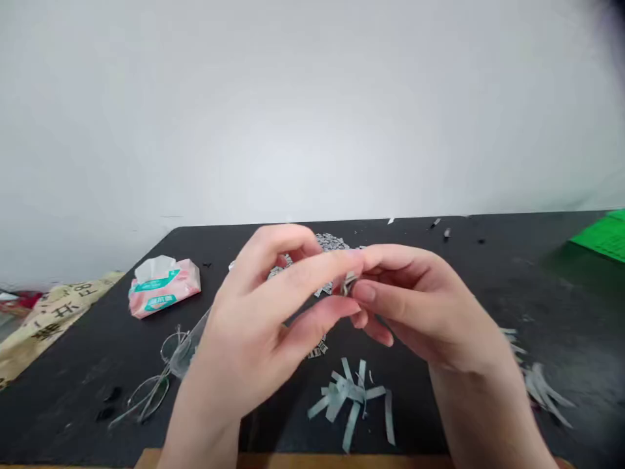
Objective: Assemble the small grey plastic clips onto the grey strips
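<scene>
My left hand (273, 306) and my right hand (420, 299) meet above the middle of the dark table, fingertips close together. Between them is a small greyish piece (347, 284), pinched by thumb and fingers on both sides; its exact kind is too small to make out. Below the hands lies a loose heap of pale grey-green strips (349, 394). Behind the hands, partly hidden by them, a pile of small grey pieces (332, 242) is spread on the table.
A pink tissue pack (165, 286) stands at the left on the black table (390, 365). Tangled clear cords (151, 391) lie near my left forearm. More pale strips (544, 391) are right of my right wrist. A green sheet (605, 234) sits at the far right; patterned cloth (53, 319) hangs left.
</scene>
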The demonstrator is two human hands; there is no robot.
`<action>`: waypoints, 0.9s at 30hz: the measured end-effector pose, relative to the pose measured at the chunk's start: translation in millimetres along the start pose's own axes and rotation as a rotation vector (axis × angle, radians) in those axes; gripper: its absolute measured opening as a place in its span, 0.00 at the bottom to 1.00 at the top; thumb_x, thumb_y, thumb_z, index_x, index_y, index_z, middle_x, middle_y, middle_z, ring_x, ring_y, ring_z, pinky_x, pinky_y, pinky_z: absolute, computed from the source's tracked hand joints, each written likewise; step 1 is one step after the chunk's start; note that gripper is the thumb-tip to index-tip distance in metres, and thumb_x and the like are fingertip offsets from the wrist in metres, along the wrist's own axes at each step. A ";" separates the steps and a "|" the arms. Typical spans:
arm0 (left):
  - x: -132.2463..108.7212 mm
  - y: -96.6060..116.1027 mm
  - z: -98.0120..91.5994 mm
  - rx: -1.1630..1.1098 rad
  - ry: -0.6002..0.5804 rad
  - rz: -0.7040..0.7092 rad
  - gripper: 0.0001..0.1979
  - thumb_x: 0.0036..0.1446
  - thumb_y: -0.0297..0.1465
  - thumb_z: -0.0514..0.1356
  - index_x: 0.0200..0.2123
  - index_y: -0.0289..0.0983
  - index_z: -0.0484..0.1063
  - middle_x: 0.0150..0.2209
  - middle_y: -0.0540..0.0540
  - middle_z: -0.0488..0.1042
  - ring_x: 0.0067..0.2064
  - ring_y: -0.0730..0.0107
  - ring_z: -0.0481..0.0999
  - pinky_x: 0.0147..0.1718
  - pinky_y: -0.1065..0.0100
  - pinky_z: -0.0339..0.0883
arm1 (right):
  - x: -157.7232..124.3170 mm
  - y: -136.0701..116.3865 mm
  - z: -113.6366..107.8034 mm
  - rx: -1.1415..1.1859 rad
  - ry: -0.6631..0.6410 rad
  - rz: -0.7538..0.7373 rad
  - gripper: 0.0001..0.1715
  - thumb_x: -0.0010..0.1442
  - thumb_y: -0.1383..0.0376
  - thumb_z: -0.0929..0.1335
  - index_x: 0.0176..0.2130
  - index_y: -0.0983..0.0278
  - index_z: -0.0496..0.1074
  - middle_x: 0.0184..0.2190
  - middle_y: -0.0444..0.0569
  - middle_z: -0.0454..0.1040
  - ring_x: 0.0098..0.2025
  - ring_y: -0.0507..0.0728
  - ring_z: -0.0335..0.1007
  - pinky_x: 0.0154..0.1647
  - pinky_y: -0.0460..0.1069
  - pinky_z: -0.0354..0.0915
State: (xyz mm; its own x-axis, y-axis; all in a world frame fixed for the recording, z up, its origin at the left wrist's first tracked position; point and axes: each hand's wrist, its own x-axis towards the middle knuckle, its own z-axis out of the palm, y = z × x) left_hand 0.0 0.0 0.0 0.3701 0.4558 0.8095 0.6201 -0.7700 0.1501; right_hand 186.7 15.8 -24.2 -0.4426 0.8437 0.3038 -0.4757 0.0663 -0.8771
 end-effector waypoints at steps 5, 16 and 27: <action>1.7 -0.7 1.5 -0.045 -0.002 0.026 0.03 0.65 0.28 0.64 0.42 0.41 0.77 0.39 0.48 0.76 0.39 0.69 0.76 0.38 0.65 0.73 | -5.6 -9.0 2.7 0.010 0.023 0.025 0.01 0.61 0.67 0.76 0.36 0.63 0.82 0.25 0.44 0.74 0.24 0.47 0.67 0.20 0.39 0.64; -0.1 12.1 6.2 -0.019 0.068 0.073 0.07 0.63 0.20 0.63 0.38 0.39 0.74 0.37 0.50 0.80 0.36 0.71 0.77 0.39 0.65 0.71 | -9.5 1.3 10.5 0.015 0.049 -0.046 0.05 0.69 0.62 0.70 0.40 0.61 0.77 0.28 0.42 0.71 0.28 0.46 0.66 0.24 0.38 0.61; -2.2 17.1 18.7 -0.178 0.086 -0.185 0.07 0.64 0.29 0.65 0.45 0.39 0.73 0.42 0.50 0.78 0.43 0.71 0.76 0.43 0.68 0.72 | -6.2 5.1 12.6 -0.121 0.195 -0.175 0.07 0.67 0.59 0.72 0.36 0.59 0.77 0.25 0.39 0.65 0.24 0.46 0.56 0.22 0.41 0.55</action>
State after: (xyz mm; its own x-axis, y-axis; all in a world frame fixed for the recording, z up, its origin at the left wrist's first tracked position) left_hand 22.7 -5.8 -9.8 0.1966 0.5623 0.8032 0.5375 -0.7469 0.3914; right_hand 177.4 4.2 -25.8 -0.2015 0.8995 0.3877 -0.4326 0.2734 -0.8592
